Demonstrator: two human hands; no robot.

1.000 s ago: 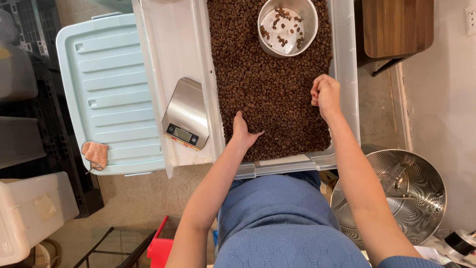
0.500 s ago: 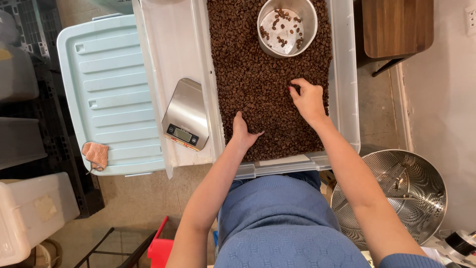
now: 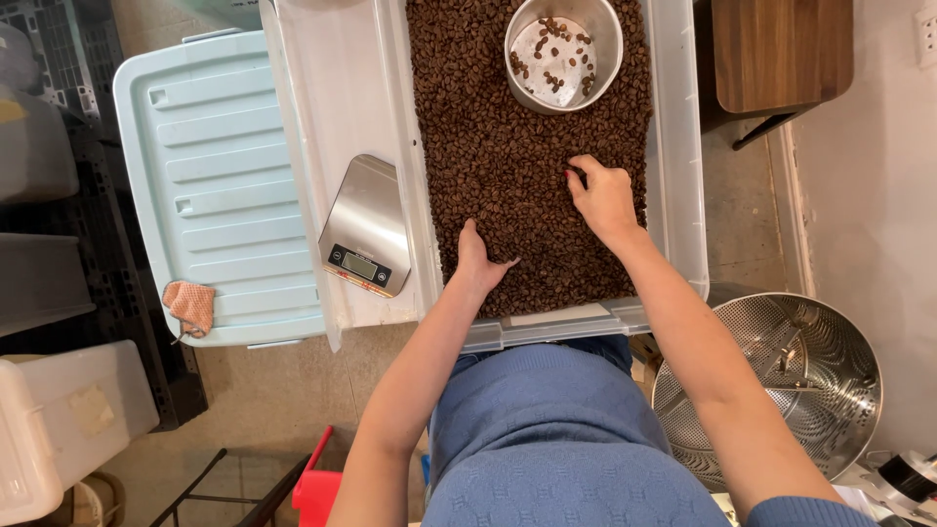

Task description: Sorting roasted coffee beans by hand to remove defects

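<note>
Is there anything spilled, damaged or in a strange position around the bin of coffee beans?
Nothing looks spilled or damaged. The coffee beans stay inside the clear bin, the metal bowl sits upright on them, and both the left hand and right hand rest on the beans.

Scale (image 3: 365, 226): steel kitchen scale with a small display, lying on a clear lid, just left of the bean bin.
Blue lid (image 3: 210, 185): pale blue ribbed bin lid, left of the scale.
Cloth (image 3: 189, 304): small orange rag on the blue lid's near corner.
Perforated drum (image 3: 781, 381): steel, lower right, on the floor.
Wood stool (image 3: 781, 54): upper right, beside the wall.
White bin (image 3: 68, 420): lower left, lid closed.
Red item (image 3: 317, 483): bottom edge, partly hidden.
</note>
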